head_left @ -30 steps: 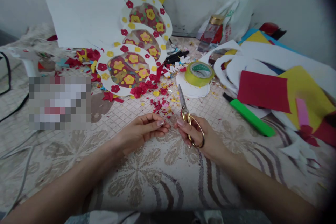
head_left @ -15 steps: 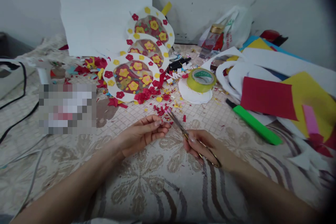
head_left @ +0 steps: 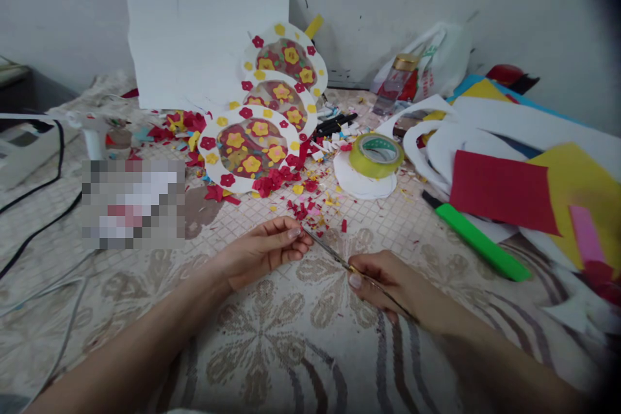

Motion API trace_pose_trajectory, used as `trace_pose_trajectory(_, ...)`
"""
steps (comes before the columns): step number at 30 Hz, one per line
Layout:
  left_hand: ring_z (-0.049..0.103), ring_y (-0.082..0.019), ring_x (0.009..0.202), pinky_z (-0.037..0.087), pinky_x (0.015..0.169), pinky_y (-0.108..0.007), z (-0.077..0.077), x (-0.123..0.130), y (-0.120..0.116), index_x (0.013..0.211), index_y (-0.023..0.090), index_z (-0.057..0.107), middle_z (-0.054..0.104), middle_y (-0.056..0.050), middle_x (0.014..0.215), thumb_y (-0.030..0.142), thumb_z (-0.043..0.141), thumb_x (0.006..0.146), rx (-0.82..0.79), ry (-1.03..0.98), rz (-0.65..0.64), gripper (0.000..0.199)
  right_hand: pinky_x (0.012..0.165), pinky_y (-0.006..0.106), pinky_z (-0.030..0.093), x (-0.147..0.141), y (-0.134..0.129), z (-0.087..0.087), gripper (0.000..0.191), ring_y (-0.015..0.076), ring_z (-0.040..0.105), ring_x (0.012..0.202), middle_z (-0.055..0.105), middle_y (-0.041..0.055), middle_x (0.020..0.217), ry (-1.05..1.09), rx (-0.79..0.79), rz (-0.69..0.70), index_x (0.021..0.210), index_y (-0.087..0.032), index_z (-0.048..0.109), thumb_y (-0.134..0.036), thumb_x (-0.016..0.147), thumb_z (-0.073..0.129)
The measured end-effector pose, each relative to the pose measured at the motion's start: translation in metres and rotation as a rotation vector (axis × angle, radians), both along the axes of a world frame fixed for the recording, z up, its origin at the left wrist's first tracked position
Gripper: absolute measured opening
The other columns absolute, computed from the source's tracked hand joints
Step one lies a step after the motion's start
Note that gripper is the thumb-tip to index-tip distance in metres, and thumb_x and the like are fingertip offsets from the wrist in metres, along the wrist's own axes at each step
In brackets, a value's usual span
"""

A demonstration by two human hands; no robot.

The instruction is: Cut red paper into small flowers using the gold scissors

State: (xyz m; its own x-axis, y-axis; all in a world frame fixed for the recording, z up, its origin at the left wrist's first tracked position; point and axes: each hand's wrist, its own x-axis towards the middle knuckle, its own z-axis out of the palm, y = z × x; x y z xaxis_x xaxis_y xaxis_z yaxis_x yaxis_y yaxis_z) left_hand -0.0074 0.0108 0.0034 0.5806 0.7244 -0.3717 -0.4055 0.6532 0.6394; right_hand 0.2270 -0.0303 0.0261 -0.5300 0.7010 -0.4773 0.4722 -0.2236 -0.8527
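Note:
My right hand [head_left: 383, 281] is closed around a pair of scissors [head_left: 334, 255] with gold-coloured handles, seen nearly edge-on. The blades slant up and left, and their tips reach the fingertips of my left hand [head_left: 274, 244]. That hand is in a pinch, thumb against forefinger; whatever sits between them is too small to make out. Just beyond the fingertips lie tiny red and pink paper scraps [head_left: 303, 209]. Behind these, three white oval paper frames [head_left: 213, 176] with red and yellow paper flowers overlap one another.
A yellow-green tape roll [head_left: 378, 165] rests on white paper. Right of it lie a green cutter [head_left: 480, 240], a red paper sheet [head_left: 504, 191] and yellow paper [head_left: 567, 174]. A bottle [head_left: 395, 84] stands at the back. To the left are a white glue gun [head_left: 94, 139] and cables [head_left: 61, 149].
The scissors have turned edge-on and their tips have come to my left fingertips. My left hand keeps its pinch. The whole view has shifted slightly.

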Motion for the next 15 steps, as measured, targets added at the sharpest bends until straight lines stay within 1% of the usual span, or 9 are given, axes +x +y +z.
trace_pose_trajectory(4,0.064,-0.008,0.069,0.05,0.067,-0.017,-0.0007,-0.0007,0.0003,0.08,0.012,0.062,0.069,-0.004,0.081,0.014,0.068,0.075,0.018,0.021,-0.003,0.009,0.035,0.017,0.027,0.0003,0.002,0.0003,0.041,0.0059,0.035,0.039,0.035,-0.0064,0.05,-0.025,0.048,0.027,0.063,-0.018,0.041,-0.054,0.08,0.051)
trace_pose_trajectory(8,0.064,-0.009,0.07,0.05,0.067,-0.018,-0.002,-0.0016,0.0008,0.081,0.012,0.061,0.068,-0.004,0.081,0.016,0.068,0.075,0.055,0.04,-0.003,0.01,0.036,0.018,0.022,0.0007,0.0038,-0.0003,0.04,0.0057,0.033,0.04,0.037,-0.0059,0.05,-0.042,0.129,0.046,0.061,-0.018,0.04,-0.051,0.082,0.051)
trace_pose_trajectory(15,0.063,-0.009,0.07,0.05,0.068,-0.018,-0.0014,-0.0024,0.0012,0.081,0.013,0.061,0.068,-0.004,0.079,0.016,0.066,0.077,0.092,0.062,-0.008,0.007,0.039,0.019,0.02,0.0027,0.0042,-0.0015,0.042,0.0068,0.03,0.044,0.033,-0.0058,0.05,-0.136,0.221,0.095,0.062,-0.018,0.043,-0.053,0.084,0.047)
